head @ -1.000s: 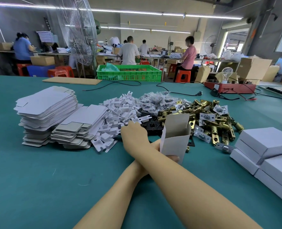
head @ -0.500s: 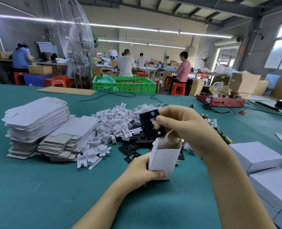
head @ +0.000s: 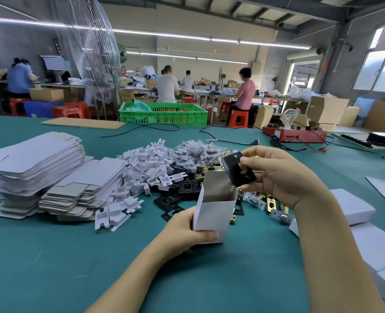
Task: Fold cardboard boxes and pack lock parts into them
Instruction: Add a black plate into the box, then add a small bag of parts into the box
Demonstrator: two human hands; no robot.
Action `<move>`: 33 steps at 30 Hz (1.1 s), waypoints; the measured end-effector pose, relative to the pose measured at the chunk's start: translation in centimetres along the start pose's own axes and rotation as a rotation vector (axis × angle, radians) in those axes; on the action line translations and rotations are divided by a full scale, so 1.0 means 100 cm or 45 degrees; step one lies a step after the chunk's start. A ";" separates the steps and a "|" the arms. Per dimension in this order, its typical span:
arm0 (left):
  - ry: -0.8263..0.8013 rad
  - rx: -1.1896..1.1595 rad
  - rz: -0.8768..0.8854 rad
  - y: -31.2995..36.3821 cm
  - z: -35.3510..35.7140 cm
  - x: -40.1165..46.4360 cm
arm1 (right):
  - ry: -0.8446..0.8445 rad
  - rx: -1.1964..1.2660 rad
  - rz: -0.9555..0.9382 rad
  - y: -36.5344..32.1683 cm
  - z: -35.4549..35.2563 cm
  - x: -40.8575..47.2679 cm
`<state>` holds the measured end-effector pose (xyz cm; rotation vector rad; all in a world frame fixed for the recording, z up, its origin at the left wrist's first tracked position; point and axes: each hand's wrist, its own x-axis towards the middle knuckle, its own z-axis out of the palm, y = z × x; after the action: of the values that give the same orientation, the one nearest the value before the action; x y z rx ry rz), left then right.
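Note:
My left hand (head: 182, 231) grips a small white cardboard box (head: 214, 213) that stands upright on the green table with its top open. Just above the box's right rim, my right hand (head: 277, 175) pinches a black lock plate (head: 237, 171), tilted over the opening. Behind the box lie black plates (head: 182, 188), brass latch parts (head: 268, 203) and bagged parts (head: 196, 150). White plastic inserts (head: 141, 172) are heaped to the left.
Two stacks of flat box blanks (head: 38, 172) fill the left. Closed white boxes (head: 354, 213) sit at the right edge. A green crate (head: 164, 114), cables and a red tester (head: 295, 134) lie at the far side. People work at benches behind.
My right hand picked a black plate from the pile, lifted it, and now holds it lower and tilted at the box's opening. The left hand keeps hold of the box.

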<state>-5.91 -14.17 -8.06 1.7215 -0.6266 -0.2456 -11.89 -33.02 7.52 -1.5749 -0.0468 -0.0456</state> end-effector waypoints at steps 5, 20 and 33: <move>0.036 -0.053 0.043 0.003 0.000 0.000 | -0.013 -0.463 -0.203 -0.002 0.006 0.001; 0.061 -0.067 0.024 0.002 -0.001 0.000 | -0.234 -1.228 -0.331 0.003 0.034 0.006; 0.075 -0.068 0.002 -0.001 -0.001 0.001 | -0.218 -1.385 -0.381 0.005 0.044 0.006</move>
<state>-5.78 -14.14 -8.09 1.6711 -0.5730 -0.2079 -11.21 -28.60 6.99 -2.6435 -0.4544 -0.1948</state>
